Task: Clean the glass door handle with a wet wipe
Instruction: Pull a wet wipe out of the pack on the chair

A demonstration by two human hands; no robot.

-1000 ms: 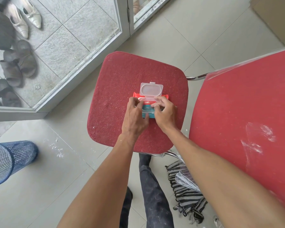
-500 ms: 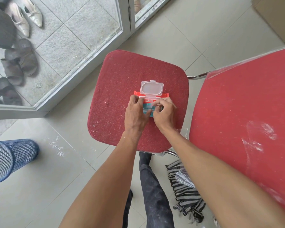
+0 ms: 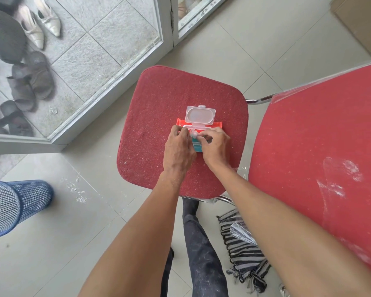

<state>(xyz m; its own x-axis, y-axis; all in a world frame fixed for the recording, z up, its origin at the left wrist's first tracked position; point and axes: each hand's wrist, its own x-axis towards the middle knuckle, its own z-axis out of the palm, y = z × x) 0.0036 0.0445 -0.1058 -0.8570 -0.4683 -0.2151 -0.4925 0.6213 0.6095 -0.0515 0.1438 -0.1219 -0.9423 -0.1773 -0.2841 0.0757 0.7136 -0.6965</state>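
Observation:
A red and teal wet wipe pack (image 3: 214, 126) lies on the red padded chair seat (image 3: 159, 108), its clear plastic lid (image 3: 200, 115) flipped open away from me. My left hand (image 3: 179, 150) rests on the pack's left side and holds it down. My right hand (image 3: 214, 147) pinches a small white tuft of wipe (image 3: 194, 133) at the pack's opening. Both hands hide most of the pack. The glass door (image 3: 107, 39) stands at the upper left; its handle is out of view.
A second red chair (image 3: 321, 159) stands close on the right. A blue mesh bin (image 3: 13, 206) sits on the floor at left. Striped cloth and clear plastic (image 3: 242, 243) lie under the right chair. Several shoes (image 3: 30, 78) lie beyond the glass. My dark trouser leg (image 3: 199, 249) is below.
My fingers have shifted up the pack toward its opening, and a white tuft of wipe now shows between them. The pack and the chairs stay in place.

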